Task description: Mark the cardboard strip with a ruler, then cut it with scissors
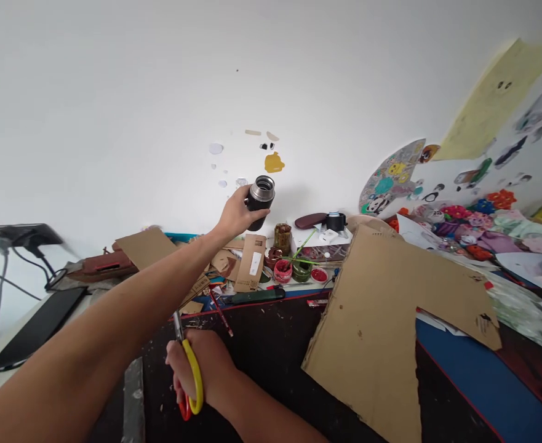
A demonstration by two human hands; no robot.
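My left hand (238, 216) is stretched out towards the wall and wrapped round a black insulated bottle (260, 202). The bottle has a bare silver neck, and its mouth is uncovered and tilted towards me. Low over the dark work mat (271, 344), my right hand (210, 363) is closed on scissors (195, 375) with yellow and red handles. Their blades point away from me, partly behind my left forearm. Beneath the bottle stand open paint jars, among them a pink-red jar (283, 271) and a dark green jar (302, 271).
A large cut piece of cardboard (372, 320) covers the mat's right side. A metal ruler (134, 394) lies at the left, near a black tablet-like slab (37, 329). A red pencil (221, 315) and a green cutter (258, 296) lie before the jars. Craft pieces (478, 224) crowd the far right.
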